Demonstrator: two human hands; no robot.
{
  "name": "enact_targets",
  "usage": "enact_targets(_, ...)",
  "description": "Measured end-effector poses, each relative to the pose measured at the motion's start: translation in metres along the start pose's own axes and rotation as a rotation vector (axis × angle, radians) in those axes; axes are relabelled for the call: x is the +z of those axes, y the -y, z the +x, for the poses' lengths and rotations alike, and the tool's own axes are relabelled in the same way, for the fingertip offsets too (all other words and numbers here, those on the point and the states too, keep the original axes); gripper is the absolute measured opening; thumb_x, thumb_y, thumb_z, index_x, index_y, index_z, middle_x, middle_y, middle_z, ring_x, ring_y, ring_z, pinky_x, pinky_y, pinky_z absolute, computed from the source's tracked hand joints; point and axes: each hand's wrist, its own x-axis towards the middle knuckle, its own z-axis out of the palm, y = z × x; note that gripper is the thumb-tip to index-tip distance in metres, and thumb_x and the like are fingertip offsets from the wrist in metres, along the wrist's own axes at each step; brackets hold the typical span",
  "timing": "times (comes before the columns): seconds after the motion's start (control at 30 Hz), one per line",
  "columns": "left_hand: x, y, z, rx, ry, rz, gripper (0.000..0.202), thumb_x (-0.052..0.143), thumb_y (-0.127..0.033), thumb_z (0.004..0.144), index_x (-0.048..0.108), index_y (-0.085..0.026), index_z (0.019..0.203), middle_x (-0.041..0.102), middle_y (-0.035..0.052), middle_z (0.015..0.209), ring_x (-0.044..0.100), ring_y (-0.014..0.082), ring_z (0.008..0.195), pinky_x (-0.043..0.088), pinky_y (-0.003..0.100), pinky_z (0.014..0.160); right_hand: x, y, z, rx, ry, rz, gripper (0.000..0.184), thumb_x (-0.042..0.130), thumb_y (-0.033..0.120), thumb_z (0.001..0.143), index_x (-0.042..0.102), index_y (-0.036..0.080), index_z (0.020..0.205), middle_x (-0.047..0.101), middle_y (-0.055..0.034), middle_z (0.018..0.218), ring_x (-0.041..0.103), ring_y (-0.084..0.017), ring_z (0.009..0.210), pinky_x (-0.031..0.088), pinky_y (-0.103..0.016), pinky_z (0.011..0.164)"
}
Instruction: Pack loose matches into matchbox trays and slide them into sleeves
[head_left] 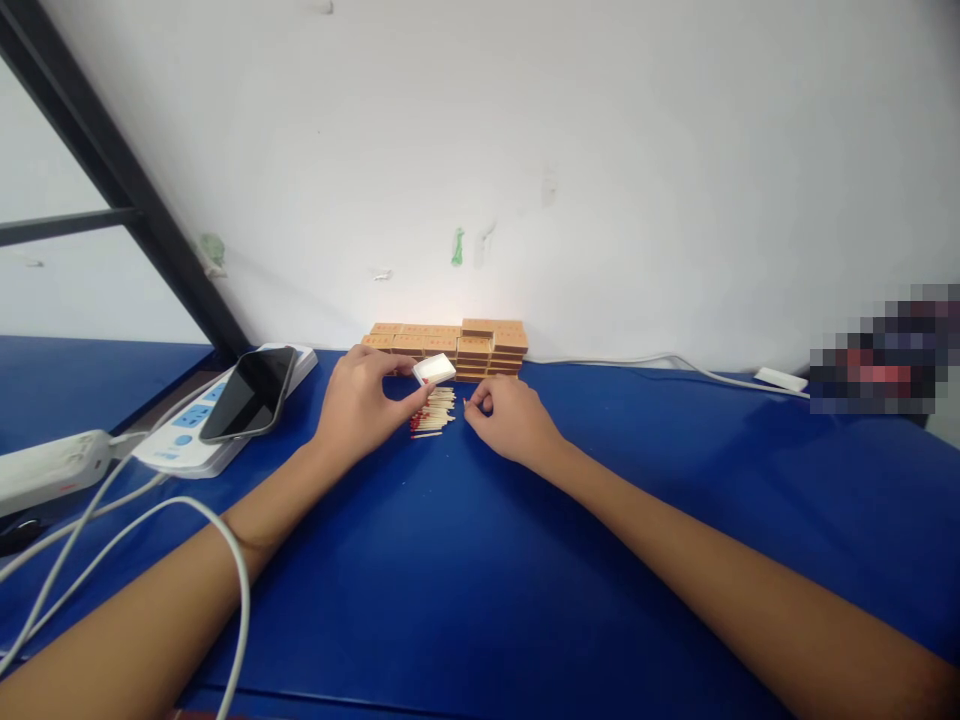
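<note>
My left hand (pixel 364 392) grips a small white matchbox tray (pixel 435 370) between thumb and fingers, tilted above the blue table. A bit of red shows at the tray's near left corner. Under the tray lies a pile of matchsticks (pixel 433 412) with red heads, mostly side by side. To the right of the pile, my right hand (pixel 514 418) is closed in a pinch, with the small tip of a matchstick (pixel 465 402) showing at its fingertips. Behind both hands, closed orange-brown matchboxes (pixel 491 345) stand stacked in rows against the wall.
On the left, a black phone (pixel 249 393) rests on a white power strip (pixel 184 450). White cables (pixel 241 580) loop over my left forearm. Another white cable (pixel 675 358) runs along the wall at right. A dark metal frame (pixel 127 190) rises at the left.
</note>
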Motion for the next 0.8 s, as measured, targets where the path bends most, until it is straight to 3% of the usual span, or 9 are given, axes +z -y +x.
enact_targets(0.13,0.0,0.001,0.0,0.011,0.008,-0.003,0.019,0.085,-0.037,0.089,0.082,-0.025,0.102,0.083,0.0061,0.096,0.072,0.032,0.095,0.059,0.05,0.087,-0.002,0.001,0.0,0.015,0.016,-0.062,0.015,0.069,0.029,0.097,0.068,0.021,0.085,0.076,-0.0097,0.095,0.07,-0.026,0.091,0.052,-0.037,0.077)
enact_targets(0.33,-0.001,0.003,0.001,0.0,0.014,0.0,0.019,0.086,-0.038,0.088,0.082,-0.024,0.101,0.084,0.0073,0.096,0.071,0.0318,0.094,0.058,0.05,0.085,-0.016,-0.002,-0.005,0.009,0.159,-0.159,0.024,0.063,0.026,0.105,0.069,0.019,0.083,0.078,-0.0143,0.098,0.073,-0.027,0.089,0.048,-0.036,0.072)
enact_targets(0.6,0.001,0.002,0.0,0.002,0.018,0.004,0.02,0.086,-0.037,0.088,0.082,-0.024,0.103,0.085,0.0066,0.1,0.073,0.0326,0.097,0.059,0.05,0.087,-0.019,-0.004,-0.016,-0.054,0.179,-0.255,0.011,0.065,0.021,0.103,0.071,0.018,0.095,0.075,-0.0169,0.101,0.072,-0.026,0.082,0.046,-0.035,0.066)
enact_targets(0.7,0.001,0.003,0.0,0.005,0.011,0.004,0.021,0.086,-0.037,0.088,0.082,-0.024,0.103,0.085,0.0069,0.1,0.073,0.0327,0.096,0.059,0.051,0.087,-0.018,0.005,-0.02,-0.127,0.173,-0.206,0.013,0.06,0.021,0.107,0.07,0.018,0.099,0.074,-0.0144,0.104,0.071,-0.024,0.086,0.047,-0.035,0.071)
enact_targets(0.8,0.001,0.002,0.0,0.008,0.004,0.0,0.02,0.086,-0.035,0.088,0.082,-0.023,0.104,0.084,0.0067,0.099,0.073,0.0324,0.096,0.059,0.051,0.087,-0.014,0.021,-0.025,-0.297,0.219,-0.071,0.014,0.055,0.02,0.11,0.068,0.018,0.104,0.072,-0.0109,0.112,0.069,-0.022,0.093,0.049,-0.034,0.081)
